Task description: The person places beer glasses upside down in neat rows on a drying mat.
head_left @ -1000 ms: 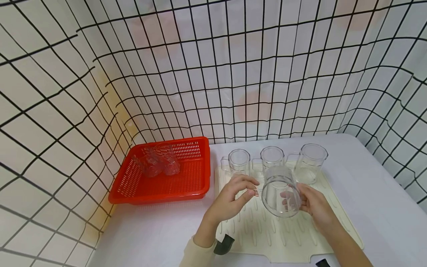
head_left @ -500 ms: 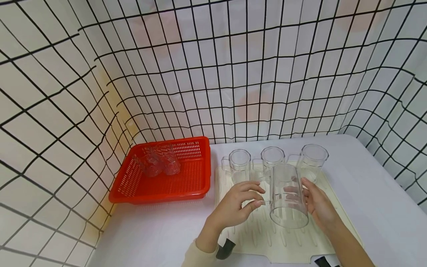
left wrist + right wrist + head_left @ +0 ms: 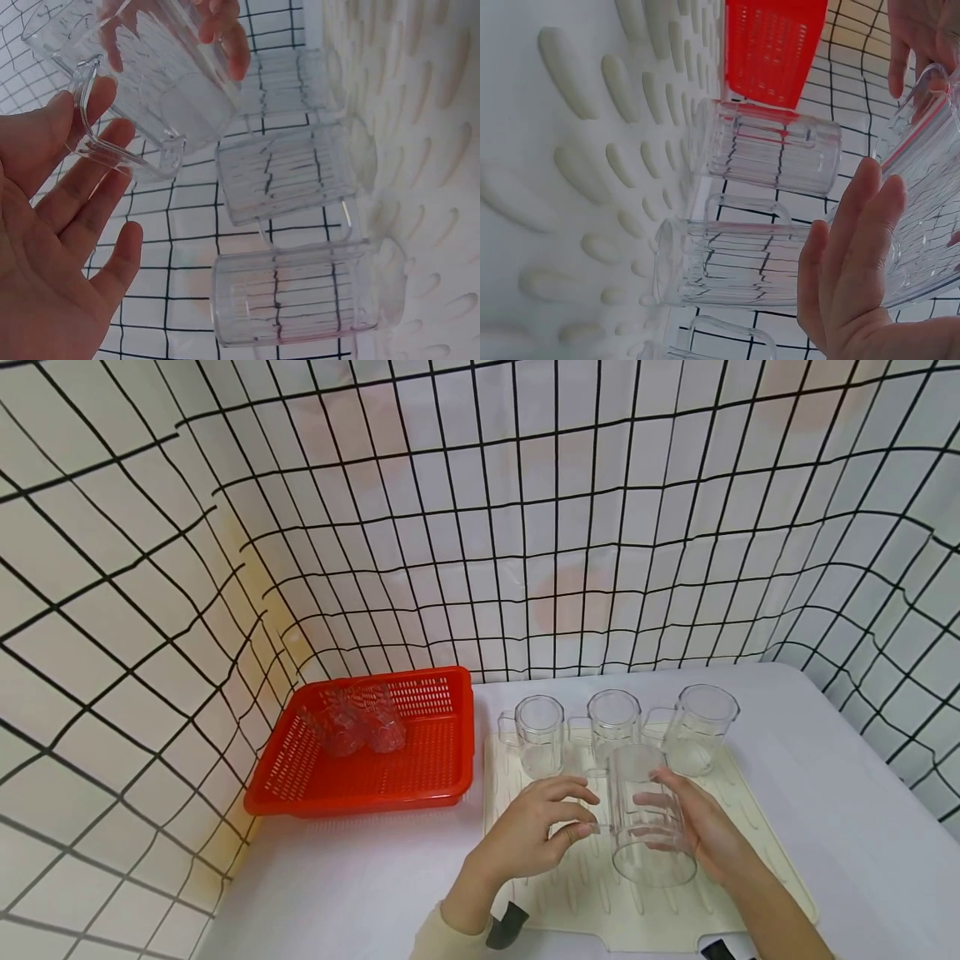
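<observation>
Glass mug (image 3: 630, 817), lower right of frame | left hand (image 3: 534, 831) pinches handle (image 3: 88, 135), right hand (image 3: 701, 827) grips side | likely positioning | next, probably levelling

Head view: above, facing forward-down over mat (image 3: 566, 897) and red basket (image 3: 360, 806).
Left-wrist view: close, sideways, facing standing mugs (image 3: 292, 292).
Right-wrist view: close, sideways, red basket beyond.
Wrist overlap: mat, standing mugs, held mug (image 3: 176, 82).

The right hand (image 3: 712, 831) holds a clear, cylindrical mug (image 3: 643, 817), its handle (image 3: 599, 772) apparently pinched by the left hand (image 3: 534, 828), above a ridged cream mat (image 3: 573, 893).
</observation>
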Motion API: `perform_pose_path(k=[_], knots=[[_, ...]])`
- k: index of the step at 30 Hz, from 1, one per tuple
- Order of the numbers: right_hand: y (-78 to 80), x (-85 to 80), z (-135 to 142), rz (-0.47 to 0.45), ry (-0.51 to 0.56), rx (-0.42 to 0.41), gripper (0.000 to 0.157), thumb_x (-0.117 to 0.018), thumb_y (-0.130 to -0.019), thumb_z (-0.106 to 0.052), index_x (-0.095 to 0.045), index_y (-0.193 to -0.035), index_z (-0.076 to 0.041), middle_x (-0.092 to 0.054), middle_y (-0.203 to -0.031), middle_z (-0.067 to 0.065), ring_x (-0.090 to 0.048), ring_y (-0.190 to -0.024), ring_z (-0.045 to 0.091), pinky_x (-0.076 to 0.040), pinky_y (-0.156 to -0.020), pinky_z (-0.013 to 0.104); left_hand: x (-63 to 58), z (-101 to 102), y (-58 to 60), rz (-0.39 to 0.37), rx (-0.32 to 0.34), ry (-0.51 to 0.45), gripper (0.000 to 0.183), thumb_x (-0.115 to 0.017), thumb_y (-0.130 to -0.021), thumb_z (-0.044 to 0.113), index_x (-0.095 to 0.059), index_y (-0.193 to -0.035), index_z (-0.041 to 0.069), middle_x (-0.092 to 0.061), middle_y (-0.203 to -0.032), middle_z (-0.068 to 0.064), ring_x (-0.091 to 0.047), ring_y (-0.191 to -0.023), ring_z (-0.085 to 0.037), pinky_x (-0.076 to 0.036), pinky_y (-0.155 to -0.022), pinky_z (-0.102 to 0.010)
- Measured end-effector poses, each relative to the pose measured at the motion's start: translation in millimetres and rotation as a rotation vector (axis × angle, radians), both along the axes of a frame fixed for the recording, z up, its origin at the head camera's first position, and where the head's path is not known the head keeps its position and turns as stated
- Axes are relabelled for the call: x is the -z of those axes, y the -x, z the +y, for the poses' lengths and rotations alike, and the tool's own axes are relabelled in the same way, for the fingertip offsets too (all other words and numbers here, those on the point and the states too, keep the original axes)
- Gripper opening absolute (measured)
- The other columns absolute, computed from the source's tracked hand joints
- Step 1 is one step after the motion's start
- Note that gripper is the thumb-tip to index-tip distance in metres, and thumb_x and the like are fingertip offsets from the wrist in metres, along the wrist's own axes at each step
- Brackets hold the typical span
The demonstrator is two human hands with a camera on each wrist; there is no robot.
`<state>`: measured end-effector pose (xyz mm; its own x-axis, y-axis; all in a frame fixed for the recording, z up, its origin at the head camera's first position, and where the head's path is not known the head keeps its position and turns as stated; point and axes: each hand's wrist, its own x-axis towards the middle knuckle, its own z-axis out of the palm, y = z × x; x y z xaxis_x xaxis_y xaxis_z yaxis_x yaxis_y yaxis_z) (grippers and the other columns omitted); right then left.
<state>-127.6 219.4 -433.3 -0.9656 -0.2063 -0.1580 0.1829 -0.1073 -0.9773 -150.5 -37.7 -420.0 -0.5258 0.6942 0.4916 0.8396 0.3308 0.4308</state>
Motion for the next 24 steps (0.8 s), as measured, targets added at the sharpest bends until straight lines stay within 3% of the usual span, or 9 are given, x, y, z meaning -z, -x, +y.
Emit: perform_pose_path(k=[10, 13, 16, 20, 24], knots=[[-3.2, 2.3, -6.5, -0.025, 0.021, 0.042, 0.058, -0.036, -0.104, -0.035, -0.02, -0.143, 0.004, -0.063, -0.108, 0.007, -0.071, -0.079, 0.029, -0.057, -0.071, 0.038, 3.2, -0.4, -3.7, -0.051, -0.025, 0.043, 0.013, -0.064, -0.094, 0.023, -0.075, -0.093, 0.017, -0.062, -0.126, 0.001, -0.04, -0.135, -0.014, -0.031, -0.11, -0.037], [-4.1, 3.4, -9.6, -0.044, 0.02, 0.06, 0.056, -0.037, -0.104, -0.033, -0.019, -0.141, 0.005, -0.063, -0.106, 0.007, -0.072, -0.077, 0.027, -0.058, -0.067, 0.035, 4.6, -1.9, -3.4, -0.091, -0.02, 0.012, 0.017, -0.065, -0.091, 0.027, -0.072, -0.103, 0.017, -0.06, -0.129, 0.001, -0.041, -0.134, -0.015, -0.033, -0.109, -0.039], [-4.7, 3.5, -12.4, -0.051, 0.018, 0.072, 0.056, -0.039, -0.103, -0.033, -0.018, -0.138, 0.006, -0.063, -0.105, 0.007, -0.072, -0.076, 0.026, -0.058, -0.065, 0.034, 4.2, -3.9, -1.7, -0.15, -0.012, -0.055, 0.033, -0.067, -0.09, 0.029, -0.065, -0.119, 0.015, -0.057, -0.132, 0.001, -0.042, -0.132, -0.015, -0.035, -0.107, -0.038], [-5.9, 2.3, -15.0, -0.004, -0.035, 0.071, 0.055, -0.04, -0.103, -0.033, -0.022, -0.135, 0.007, -0.062, -0.106, 0.004, -0.072, -0.077, 0.023, -0.058, -0.067, 0.036, 2.6, -4.4, 0.4, -0.236, -0.075, -0.125, 0.049, -0.062, -0.094, 0.032, -0.05, -0.138, 0.013, -0.052, -0.138, 0.001, -0.045, -0.13, -0.014, -0.038, -0.106, -0.036], [-8.2, -0.4, -18.4, 0.034, -0.088, 0.1, 0.052, -0.044, -0.102, -0.029, -0.026, -0.136, 0.006, -0.064, -0.106, 0.002, -0.071, -0.077, 0.022, -0.058, -0.067, 0.037, 2.9, -2.0, 1.0, -0.348, -0.162, -0.164, 0.053, -0.056, -0.098, 0.036, -0.041, -0.145, 0.014, -0.05, -0.141, 0.0, -0.048, -0.127, -0.016, -0.041, -0.103, -0.037]])
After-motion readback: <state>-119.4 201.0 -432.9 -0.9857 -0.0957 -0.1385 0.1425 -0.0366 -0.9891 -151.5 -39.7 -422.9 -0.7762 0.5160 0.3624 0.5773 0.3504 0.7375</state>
